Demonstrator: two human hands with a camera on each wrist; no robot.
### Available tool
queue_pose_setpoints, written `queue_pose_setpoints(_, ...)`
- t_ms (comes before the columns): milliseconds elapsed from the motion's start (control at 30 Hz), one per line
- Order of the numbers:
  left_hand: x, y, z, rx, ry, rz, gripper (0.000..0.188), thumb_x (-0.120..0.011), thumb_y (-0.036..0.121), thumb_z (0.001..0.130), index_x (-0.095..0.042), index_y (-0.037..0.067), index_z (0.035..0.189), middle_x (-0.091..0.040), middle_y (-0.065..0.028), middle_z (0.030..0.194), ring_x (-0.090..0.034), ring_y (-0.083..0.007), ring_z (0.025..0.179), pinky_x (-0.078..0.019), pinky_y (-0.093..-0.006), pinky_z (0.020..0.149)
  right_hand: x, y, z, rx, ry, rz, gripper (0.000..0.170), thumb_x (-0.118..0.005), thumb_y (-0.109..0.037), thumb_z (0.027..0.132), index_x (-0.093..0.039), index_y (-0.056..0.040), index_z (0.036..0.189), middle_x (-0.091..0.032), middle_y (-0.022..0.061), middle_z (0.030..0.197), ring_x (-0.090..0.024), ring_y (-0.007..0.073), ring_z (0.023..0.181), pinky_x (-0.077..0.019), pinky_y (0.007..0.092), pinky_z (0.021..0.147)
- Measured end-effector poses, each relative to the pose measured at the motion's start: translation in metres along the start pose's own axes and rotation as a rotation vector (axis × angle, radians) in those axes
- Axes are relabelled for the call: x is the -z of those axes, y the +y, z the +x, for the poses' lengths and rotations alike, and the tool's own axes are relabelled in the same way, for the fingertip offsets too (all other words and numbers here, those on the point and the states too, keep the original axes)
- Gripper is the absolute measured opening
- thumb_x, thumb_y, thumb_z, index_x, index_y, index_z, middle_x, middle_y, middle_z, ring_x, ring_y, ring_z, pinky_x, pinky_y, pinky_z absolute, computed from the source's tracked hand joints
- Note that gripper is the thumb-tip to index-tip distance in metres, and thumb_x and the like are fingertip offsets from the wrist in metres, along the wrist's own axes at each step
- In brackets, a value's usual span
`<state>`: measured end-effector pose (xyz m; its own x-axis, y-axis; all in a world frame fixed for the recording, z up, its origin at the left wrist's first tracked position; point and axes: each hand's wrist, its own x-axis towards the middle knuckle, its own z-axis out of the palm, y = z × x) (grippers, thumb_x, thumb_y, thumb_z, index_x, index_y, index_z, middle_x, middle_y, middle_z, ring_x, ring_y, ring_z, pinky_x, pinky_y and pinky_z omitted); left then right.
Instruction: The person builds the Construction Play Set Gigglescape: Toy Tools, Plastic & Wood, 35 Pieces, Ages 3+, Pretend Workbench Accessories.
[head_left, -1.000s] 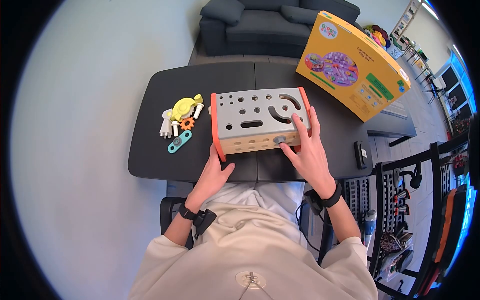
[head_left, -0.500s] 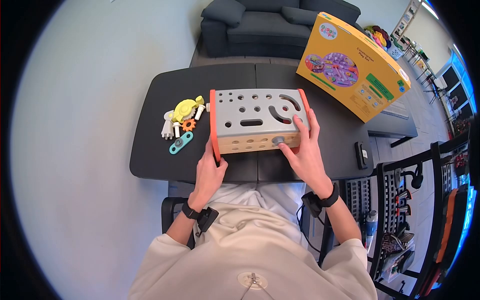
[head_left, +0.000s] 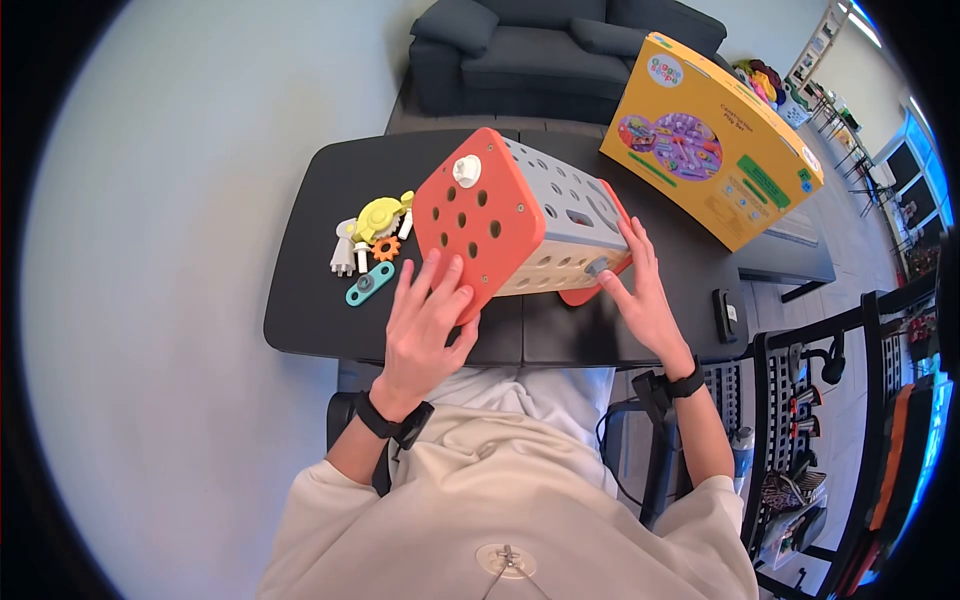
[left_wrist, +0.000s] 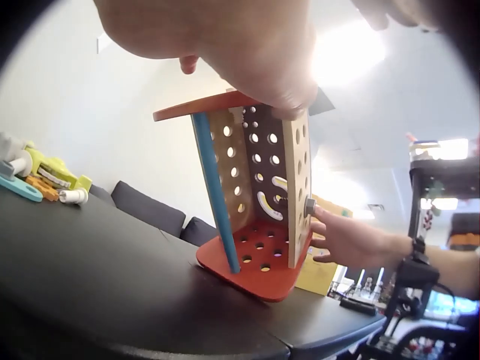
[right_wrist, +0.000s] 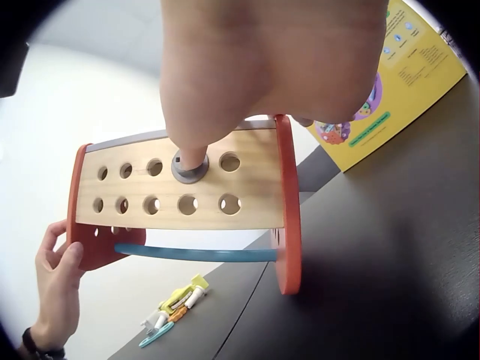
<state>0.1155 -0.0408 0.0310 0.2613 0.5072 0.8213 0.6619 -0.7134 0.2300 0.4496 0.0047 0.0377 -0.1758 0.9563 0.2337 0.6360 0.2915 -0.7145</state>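
Observation:
A toy workbench [head_left: 470, 235] has red end panels, a grey perforated top and wooden sides. Its left end is raised off the table, while the right red panel [left_wrist: 262, 281] stays down at the tabletop. My left hand [head_left: 425, 325] grips the lower edge of the raised panel, thumb on one side and fingers spread over its face. Near the panel's upper corner sits a white knob-like piece [head_left: 466, 171]. My right hand [head_left: 648, 305] holds the other end, its thumb pressed on a grey bolt head [right_wrist: 190, 169] in the wooden side. A blue bar [right_wrist: 202, 254] runs between the panels.
Left on the black table [head_left: 310, 290] lie a yellow toy piece [head_left: 380, 217], an orange gear [head_left: 385, 249], a teal strip [head_left: 370, 284] and white pieces. A yellow box [head_left: 690, 150] stands at the back right. A small black object [head_left: 725, 315] lies near the right edge.
The workbench's left end has been lifted and swung toward me, so its red end panel now shows. My left hand rose with it; the right thumb stays at the grey bolt.

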Motion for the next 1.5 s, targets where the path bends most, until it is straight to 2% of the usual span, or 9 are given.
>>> queue_pose_setpoints(233, -0.01, -0.006, 0.006, -0.133, -0.095, 0.043, 0.072, -0.074, -0.015, 0.078, -0.055, 0.011, 0.143, -0.062, -0.015, 0.154, -0.054, -0.0442, 0.146, -0.0446, -0.0628, 0.117, 0.012, 0.022, 0.014, 0.019, -0.054, 0.117, 0.075, -0.062, -0.038, 0.107, -0.028, -0.0161, 0.171, -0.014, 0.018, 0.181, -0.009, 0.0365, 0.168, -0.0076, 0.0573, 0.133)
queue_pose_setpoints(433, -0.011, 0.008, 0.032, -0.247, -0.029, 0.15, 0.036, -0.075, 0.012, 0.092, -0.071, 0.016, 0.128, -0.072, -0.0016, 0.141, -0.065, -0.0272, 0.13, -0.051, -0.0476, 0.108, 0.016, 0.03, 0.028, -0.066, -0.104, 0.112, 0.072, -0.054, -0.037, 0.112, -0.024, -0.0123, 0.172, -0.02, 0.0197, 0.179, -0.009, 0.0328, 0.168, -0.0134, 0.048, 0.134)
queue_pose_setpoints(533, -0.015, 0.023, 0.045, -0.335, 0.009, 0.154, 0.033, -0.078, 0.015, 0.089, -0.077, 0.016, 0.122, -0.076, -0.0005, 0.133, -0.065, -0.0196, 0.111, -0.0519, -0.0411, 0.097, 0.005, 0.038, 0.037, -0.103, -0.108, 0.288, 0.066, -0.049, -0.035, 0.115, -0.027, -0.0107, 0.172, -0.031, 0.0192, 0.176, -0.022, 0.0299, 0.166, -0.0217, 0.0411, 0.132)
queue_pose_setpoints(600, -0.019, 0.031, 0.056, -0.343, 0.027, 0.142, 0.034, -0.079, 0.015, 0.088, -0.078, 0.016, 0.122, -0.076, -0.0003, 0.133, -0.064, -0.0192, 0.109, -0.0517, -0.0399, 0.095, -0.003, 0.04, 0.047, -0.099, -0.094, 0.395, 0.058, -0.047, -0.034, 0.116, -0.036, -0.0083, 0.167, -0.045, 0.0172, 0.168, -0.042, 0.0286, 0.157, -0.0329, 0.0377, 0.126)
queue_pose_setpoints(800, -0.037, 0.043, 0.084, -0.34, 0.048, 0.163, 0.037, -0.081, 0.02, 0.084, -0.079, 0.014, 0.12, -0.076, 0.0007, 0.132, -0.063, -0.0163, 0.105, -0.0499, -0.0353, 0.088, -0.02, 0.02, 0.056, -0.143, -0.132, 0.342, 0.048, -0.048, -0.033, 0.115, -0.055, -0.0015, 0.15, -0.066, 0.0175, 0.145, -0.062, 0.0289, 0.136, -0.0478, 0.04, 0.113)
queue_pose_setpoints(1133, -0.052, 0.031, 0.11, -0.276, 0.041, 0.208, 0.045, -0.085, 0.028, 0.077, -0.079, 0.01, 0.119, -0.076, 0.0003, 0.129, -0.064, -0.0163, 0.1, -0.0473, -0.0348, 0.086, -0.028, -0.001, 0.054, -0.072, -0.27, 0.533, 0.058, -0.055, -0.04, 0.111, -0.052, 0.0009, 0.152, -0.064, 0.0188, 0.147, -0.059, 0.0266, 0.138, -0.0481, 0.0418, 0.112)
queue_pose_setpoints(1200, -0.055, 0.022, 0.112, -0.295, 0.039, 0.24, 0.045, -0.086, 0.028, 0.077, -0.079, 0.01, 0.118, -0.077, 0.0007, 0.128, -0.065, -0.0166, 0.1, -0.0474, -0.0348, 0.086, -0.034, 0.021, 0.061, -0.143, -0.52, 0.379, 0.061, -0.059, -0.036, 0.109, -0.048, 0.0022, 0.155, -0.06, 0.0186, 0.152, -0.057, 0.0299, 0.142, -0.0468, 0.0437, 0.114)
queue_pose_setpoints(1300, -0.051, 0.027, 0.11, -0.257, 0.025, 0.197, 0.045, -0.086, 0.029, 0.077, -0.079, 0.01, 0.118, -0.077, 0.0011, 0.127, -0.065, -0.0165, 0.101, -0.0472, -0.035, 0.086, -0.057, 0.031, 0.058, -0.032, -0.317, 0.329, 0.056, -0.062, -0.026, 0.105, -0.052, 0.002, 0.153, -0.064, 0.0214, 0.147, -0.06, 0.0342, 0.14, -0.0485, 0.0452, 0.111)
queue_pose_setpoints(1500, -0.038, 0.035, 0.101, -0.239, -0.027, 0.121, 0.044, -0.083, 0.018, 0.081, -0.076, 0.01, 0.124, -0.07, -0.0044, 0.141, -0.065, -0.0219, 0.11, -0.0485, -0.0391, 0.094, -0.073, 0.035, 0.06, 0.075, -0.211, 0.252, 0.046, -0.063, -0.02, 0.101, -0.061, 0.0, 0.143, -0.072, 0.0237, 0.132, -0.069, 0.0373, 0.127, -0.0536, 0.0458, 0.104)
